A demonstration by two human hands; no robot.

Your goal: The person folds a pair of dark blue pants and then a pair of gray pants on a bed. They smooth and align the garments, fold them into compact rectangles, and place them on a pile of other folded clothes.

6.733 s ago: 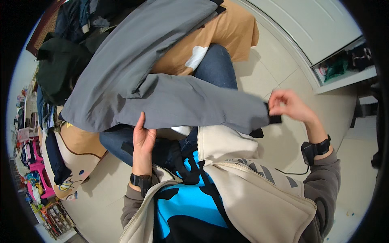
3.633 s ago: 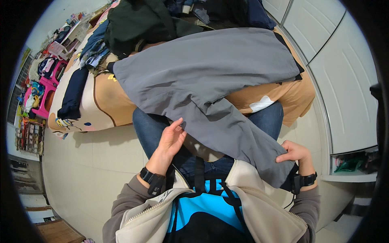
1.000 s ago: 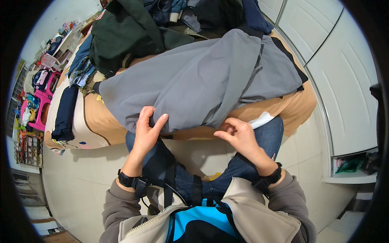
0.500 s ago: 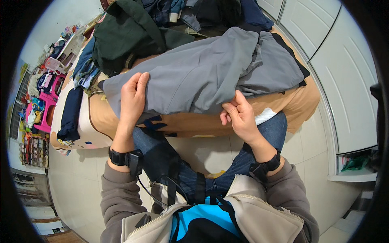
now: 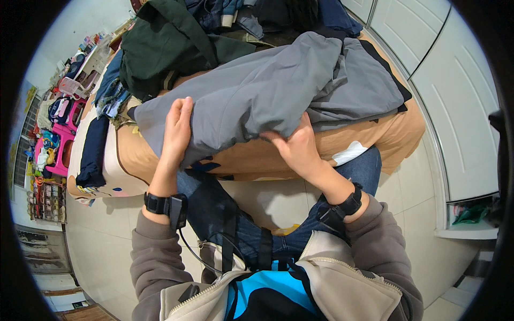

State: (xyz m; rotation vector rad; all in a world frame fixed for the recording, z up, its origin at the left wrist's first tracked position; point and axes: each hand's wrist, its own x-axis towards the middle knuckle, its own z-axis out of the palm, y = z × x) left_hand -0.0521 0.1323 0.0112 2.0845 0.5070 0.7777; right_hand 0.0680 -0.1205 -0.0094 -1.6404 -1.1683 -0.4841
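Observation:
A smooth grey garment point(image 5: 241, 91) with black edging lies lengthwise across the near side of the bed; whether it is trousers or a jacket I cannot tell. Against its left part rests my left hand point(image 5: 178, 128), fingers stretched out along the cloth, not closed round it. My right hand point(image 5: 300, 147) grips the garment's near edge right of the middle, thumb on top and the other fingers mostly hidden by the cloth. Small folds run through the fabric between both hands.
A dark green garment point(image 5: 160, 53) and a pile of dark clothes point(image 5: 278, 18) lie behind on the bed. A folded navy garment point(image 5: 95, 152) hangs at the left edge. Pink stools point(image 5: 63, 142) stand far left, white cabinet doors point(image 5: 455, 96) at right. My knees touch the bed's front.
My right hand has moved left and slightly up, from a pinch at the garment's edge to a fuller grip. The cloth there has bunched. My left hand has barely shifted.

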